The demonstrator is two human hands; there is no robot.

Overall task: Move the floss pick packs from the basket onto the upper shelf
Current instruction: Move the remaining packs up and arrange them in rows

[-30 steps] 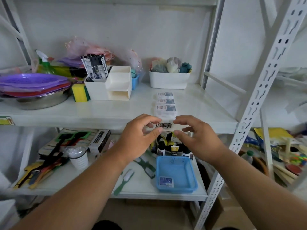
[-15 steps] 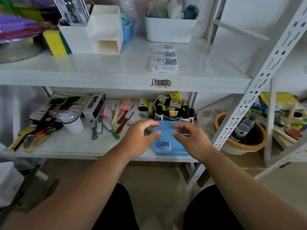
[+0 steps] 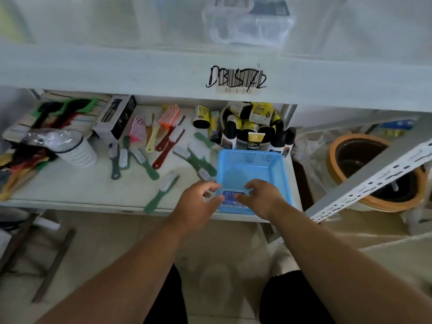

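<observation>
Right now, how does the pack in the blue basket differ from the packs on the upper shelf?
The basket pack lies alone at the near end of the blue basket on the lower shelf; the shelf packs sit grouped on the upper shelf. The left hand and right hand close in on the basket pack; nothing touches the shelf packs. The basket pack shows its blue label; the shelf packs are blurred.

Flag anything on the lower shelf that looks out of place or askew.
One green brush lies with its handle tip past the front edge of the lower shelf, so it could be knocked off. The other brushes are scattered at mixed angles. The blue basket sits flat, with both hands at the last pack.
</observation>
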